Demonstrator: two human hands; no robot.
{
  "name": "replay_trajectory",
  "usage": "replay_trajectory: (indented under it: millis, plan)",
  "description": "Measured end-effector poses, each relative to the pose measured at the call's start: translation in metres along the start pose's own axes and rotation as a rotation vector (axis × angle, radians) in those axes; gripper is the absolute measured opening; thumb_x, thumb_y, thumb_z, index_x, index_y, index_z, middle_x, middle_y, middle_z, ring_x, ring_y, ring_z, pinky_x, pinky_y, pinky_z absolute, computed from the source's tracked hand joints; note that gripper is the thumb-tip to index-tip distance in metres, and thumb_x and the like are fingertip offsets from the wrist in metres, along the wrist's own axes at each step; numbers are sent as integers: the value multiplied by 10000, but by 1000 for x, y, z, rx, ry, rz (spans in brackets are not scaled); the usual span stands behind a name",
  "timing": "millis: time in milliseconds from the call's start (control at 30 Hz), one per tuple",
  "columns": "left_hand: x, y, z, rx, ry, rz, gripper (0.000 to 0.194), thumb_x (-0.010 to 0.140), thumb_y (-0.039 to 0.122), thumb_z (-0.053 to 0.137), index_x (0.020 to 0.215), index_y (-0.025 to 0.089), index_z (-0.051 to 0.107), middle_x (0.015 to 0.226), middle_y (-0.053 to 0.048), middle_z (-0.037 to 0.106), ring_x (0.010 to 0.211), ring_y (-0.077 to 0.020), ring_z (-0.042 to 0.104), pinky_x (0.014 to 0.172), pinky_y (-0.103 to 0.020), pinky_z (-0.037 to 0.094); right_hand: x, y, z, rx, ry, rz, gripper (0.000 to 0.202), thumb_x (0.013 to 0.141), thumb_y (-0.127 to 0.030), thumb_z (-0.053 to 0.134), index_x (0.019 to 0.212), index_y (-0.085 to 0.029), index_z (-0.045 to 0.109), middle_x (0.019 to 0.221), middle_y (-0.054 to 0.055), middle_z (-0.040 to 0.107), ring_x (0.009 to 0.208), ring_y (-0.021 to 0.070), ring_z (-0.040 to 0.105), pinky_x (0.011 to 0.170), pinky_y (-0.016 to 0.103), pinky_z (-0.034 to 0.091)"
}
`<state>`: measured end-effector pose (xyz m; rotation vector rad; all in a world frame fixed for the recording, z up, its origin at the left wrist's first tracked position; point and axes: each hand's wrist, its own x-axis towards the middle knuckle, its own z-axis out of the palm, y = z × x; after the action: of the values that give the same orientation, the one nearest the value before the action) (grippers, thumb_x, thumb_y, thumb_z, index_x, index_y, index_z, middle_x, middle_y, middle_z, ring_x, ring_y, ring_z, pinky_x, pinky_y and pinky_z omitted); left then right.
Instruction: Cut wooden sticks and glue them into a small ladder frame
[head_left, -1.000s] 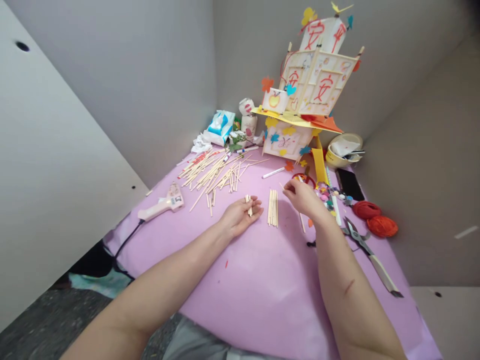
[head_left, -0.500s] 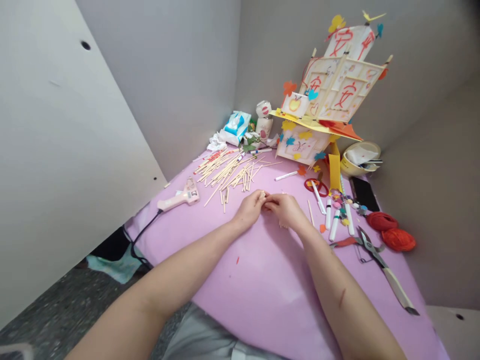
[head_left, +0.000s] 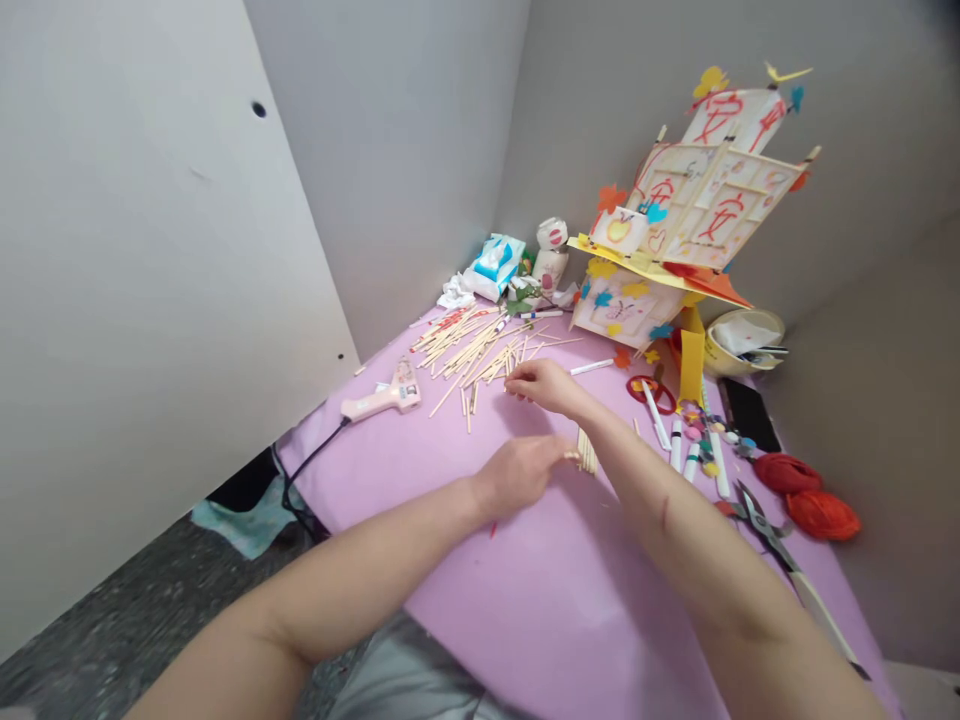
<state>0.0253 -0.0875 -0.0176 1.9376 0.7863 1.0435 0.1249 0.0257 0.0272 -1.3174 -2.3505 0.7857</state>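
Note:
Low over the middle of the table, my left hand (head_left: pixel 521 475) is closed, with the pale ends of short wooden sticks (head_left: pixel 571 456) showing at its fingertips. Right beside those fingertips, a small row of short sticks (head_left: pixel 588 453) lies on the cloth, partly hidden by my right forearm. My right hand (head_left: pixel 546 385) hovers at the near right edge of the loose pile of wooden sticks (head_left: pixel 469 340). Its fingers are loosely bent and apart, and nothing shows in them.
A pink glue gun (head_left: pixel 386 392) with a black cord lies left. Behind stands a decorated paper-and-stick tower (head_left: pixel 675 220). To the right are markers (head_left: pixel 691 458), red-handled scissors (head_left: pixel 651 395), red yarn (head_left: pixel 821 515), a phone (head_left: pixel 748 414) and large cutters (head_left: pixel 795 570).
My hands were together and have separated. The right moved up and left to the stick pile; the left came nearer, beside the short row. The view has shifted slightly.

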Motion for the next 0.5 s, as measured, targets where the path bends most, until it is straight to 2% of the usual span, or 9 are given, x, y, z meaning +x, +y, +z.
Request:
replay_trajectory:
  millis: [100,267,400,500]
  plan:
    - [-7,10,2,-52,-71,108,349,783,59,446,1001,232,656,1105,-60,676,1089,-226,590,996,-356,400,25,-15,19,-143,-39,31,247,763,-296,539,620,-136,661,599,42,660,588,128,590,572,212,418]
    - [-11,8,-5,-82,23,104,287,793,70,459,953,205,655,1001,-89,689,986,-232,619,944,-366,426,46,-33,50,-373,0,132,217,719,-298,594,716,-103,692,747,156,698,740,230,650,622,266,439]
    - [-12,11,-12,-192,73,29,197,792,91,506,878,206,642,955,-80,683,938,-226,617,929,-361,421,49,-32,54,-450,-65,176,145,698,-228,654,761,-105,695,798,175,699,808,248,660,660,273,466]
    - [-12,15,-14,-253,148,10,118,822,150,528,864,210,620,915,-71,673,909,-219,607,920,-355,420,43,-24,49,-454,-110,200,173,780,-269,659,840,-106,669,859,127,684,829,203,648,725,305,499]
